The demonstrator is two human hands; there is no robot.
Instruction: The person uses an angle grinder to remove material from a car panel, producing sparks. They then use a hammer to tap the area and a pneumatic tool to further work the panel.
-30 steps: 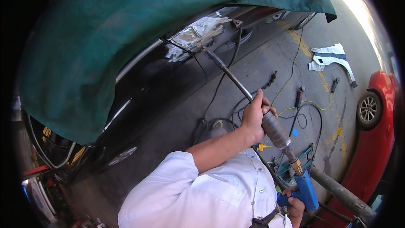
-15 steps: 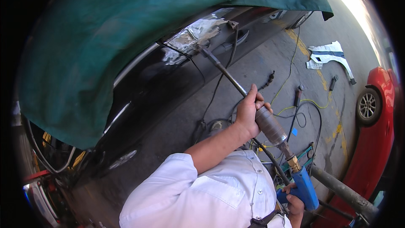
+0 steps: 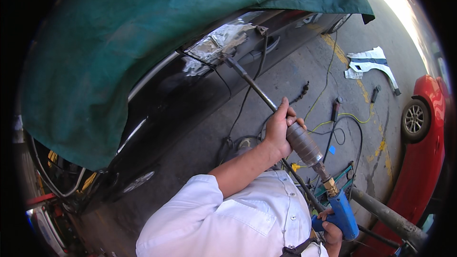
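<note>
My left hand (image 3: 280,131) is wrapped around the upper end of the cylindrical sliding weight (image 3: 304,145) of a slide hammer. Its steel rod (image 3: 259,90) slants up and left, and the tip meets a bare, scraped metal patch (image 3: 214,45) on the dark car's side panel. At the lower end, my right hand (image 3: 331,232) grips the blue pistol-shaped handle (image 3: 343,214), which joins the weight's shaft through a brass fitting (image 3: 330,186). A cable clamp (image 3: 261,30) sits at the patch's right edge.
A green cover (image 3: 95,76) drapes the dark car (image 3: 162,109). Cables, a torch-like tool (image 3: 336,108) and a white fender panel (image 3: 376,64) lie on the floor. A red car (image 3: 423,162) stands right, with a thick grey pole (image 3: 388,216) near my right hand.
The slide hammer and both hands have shifted very slightly down and left. The tip stays at the bare metal patch, and both grips are unchanged.
</note>
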